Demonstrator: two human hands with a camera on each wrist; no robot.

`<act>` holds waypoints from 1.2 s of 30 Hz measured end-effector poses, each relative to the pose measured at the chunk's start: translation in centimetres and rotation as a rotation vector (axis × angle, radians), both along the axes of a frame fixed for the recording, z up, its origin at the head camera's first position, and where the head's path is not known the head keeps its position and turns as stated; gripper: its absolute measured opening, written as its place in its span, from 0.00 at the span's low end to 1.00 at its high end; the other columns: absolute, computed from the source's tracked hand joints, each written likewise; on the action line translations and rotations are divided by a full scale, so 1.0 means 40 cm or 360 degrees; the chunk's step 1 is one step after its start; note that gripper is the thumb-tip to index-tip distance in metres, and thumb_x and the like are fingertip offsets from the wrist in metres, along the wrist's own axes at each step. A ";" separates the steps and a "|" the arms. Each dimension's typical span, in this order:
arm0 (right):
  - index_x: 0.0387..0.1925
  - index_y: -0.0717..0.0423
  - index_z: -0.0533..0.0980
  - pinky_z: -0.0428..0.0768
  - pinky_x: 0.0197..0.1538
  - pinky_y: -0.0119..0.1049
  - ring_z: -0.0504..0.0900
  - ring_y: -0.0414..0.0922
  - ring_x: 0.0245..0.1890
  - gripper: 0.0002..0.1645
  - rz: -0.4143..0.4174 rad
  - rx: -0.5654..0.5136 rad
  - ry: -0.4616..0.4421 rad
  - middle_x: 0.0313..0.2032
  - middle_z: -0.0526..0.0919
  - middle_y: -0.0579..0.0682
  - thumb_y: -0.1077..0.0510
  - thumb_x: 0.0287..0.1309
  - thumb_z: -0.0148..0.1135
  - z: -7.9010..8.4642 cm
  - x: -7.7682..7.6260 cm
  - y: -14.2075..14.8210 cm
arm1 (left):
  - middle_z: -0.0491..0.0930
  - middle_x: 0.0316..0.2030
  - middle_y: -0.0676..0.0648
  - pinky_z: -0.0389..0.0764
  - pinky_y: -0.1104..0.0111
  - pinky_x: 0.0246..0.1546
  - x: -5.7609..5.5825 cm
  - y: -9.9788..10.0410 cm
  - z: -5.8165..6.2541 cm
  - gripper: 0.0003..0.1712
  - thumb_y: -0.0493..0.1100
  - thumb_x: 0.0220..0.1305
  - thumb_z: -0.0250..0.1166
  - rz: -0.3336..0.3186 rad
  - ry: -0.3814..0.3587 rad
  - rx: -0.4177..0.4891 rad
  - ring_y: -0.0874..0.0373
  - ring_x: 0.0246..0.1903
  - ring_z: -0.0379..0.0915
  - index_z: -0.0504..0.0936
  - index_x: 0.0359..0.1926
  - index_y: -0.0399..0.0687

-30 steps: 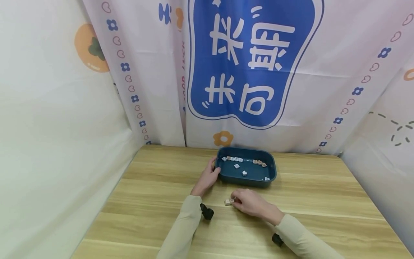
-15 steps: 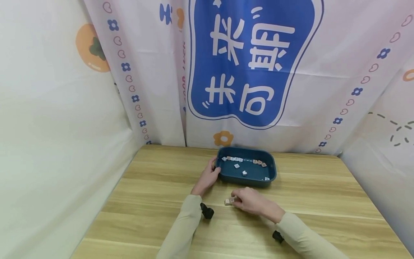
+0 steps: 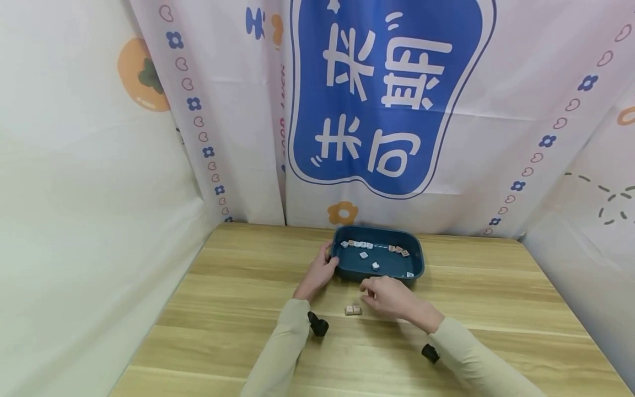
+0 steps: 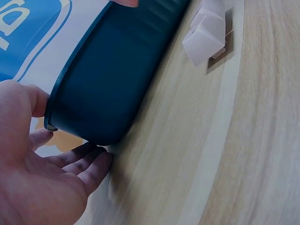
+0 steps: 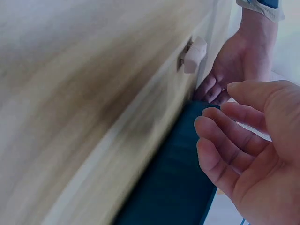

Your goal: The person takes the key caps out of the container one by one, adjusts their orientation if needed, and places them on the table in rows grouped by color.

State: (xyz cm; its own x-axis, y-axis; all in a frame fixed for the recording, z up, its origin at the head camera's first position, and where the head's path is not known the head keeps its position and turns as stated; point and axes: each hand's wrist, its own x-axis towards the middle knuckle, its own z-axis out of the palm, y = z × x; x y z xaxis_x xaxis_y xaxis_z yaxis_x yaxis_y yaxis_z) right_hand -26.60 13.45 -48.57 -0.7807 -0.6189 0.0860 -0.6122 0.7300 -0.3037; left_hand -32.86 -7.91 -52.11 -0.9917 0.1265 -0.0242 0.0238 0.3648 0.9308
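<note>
A dark teal tray [image 3: 382,279] stands at the back of the table with several small white and tan keycaps [image 3: 375,266] inside. My left hand [image 3: 319,271] holds its left end; in the left wrist view the thumb hooks over the rim and the fingers lie against the lower corner. Two keycaps [image 3: 353,310] sit side by side on the wood in front of the tray, also visible as pale keycaps [image 4: 206,35] in the left wrist view. My right hand [image 3: 389,298] hovers between them and the tray, fingers loosely bent around nothing.
The wooden table [image 3: 223,309] runs back to a printed curtain [image 3: 248,138]. Curtain cloth also hangs along the left and right sides. A black wrist strap piece [image 3: 318,324] sticks out beside the left sleeve.
My right hand has let go of the right keycap on the table and moved up and slightly right, toward the tray. The left hand stays at the tray.
</note>
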 end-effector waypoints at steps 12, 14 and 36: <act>0.39 0.49 0.82 0.77 0.32 0.27 0.74 0.31 0.27 0.06 -0.0054 -0.0128 0.0088 0.30 0.82 0.37 0.54 0.63 0.63 0.036 -0.025 0.018 | 0.74 0.58 0.40 0.63 0.47 0.68 -0.005 -0.001 0.002 0.36 0.51 0.71 0.50 -0.0014 -0.0020 -0.0003 0.47 0.61 0.67 0.54 0.76 0.55; 0.39 0.49 0.82 0.76 0.32 0.26 0.73 0.31 0.27 0.06 -0.0075 -0.0145 0.0094 0.29 0.80 0.37 0.53 0.63 0.64 0.042 -0.029 0.020 | 0.75 0.58 0.40 0.64 0.47 0.67 -0.005 -0.001 0.002 0.36 0.51 0.70 0.51 -0.0008 -0.0016 -0.0005 0.48 0.61 0.68 0.54 0.76 0.55; 0.44 0.53 0.81 0.81 0.44 0.44 0.82 0.47 0.40 0.12 -0.0176 -0.0223 0.0332 0.40 0.83 0.51 0.54 0.61 0.65 0.066 -0.093 0.059 | 0.77 0.53 0.39 0.66 0.48 0.65 -0.003 0.001 -0.007 0.34 0.50 0.70 0.51 0.0015 -0.0001 0.0025 0.48 0.58 0.69 0.56 0.75 0.58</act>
State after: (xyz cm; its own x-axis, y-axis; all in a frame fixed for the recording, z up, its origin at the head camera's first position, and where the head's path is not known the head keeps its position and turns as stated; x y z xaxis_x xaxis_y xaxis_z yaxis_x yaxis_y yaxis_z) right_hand -30.32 15.80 -45.92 -0.7995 -0.5014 0.3307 -0.5908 0.7557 -0.2825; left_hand -32.98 -7.87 -52.39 -0.9928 0.1177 -0.0231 0.0197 0.3501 0.9365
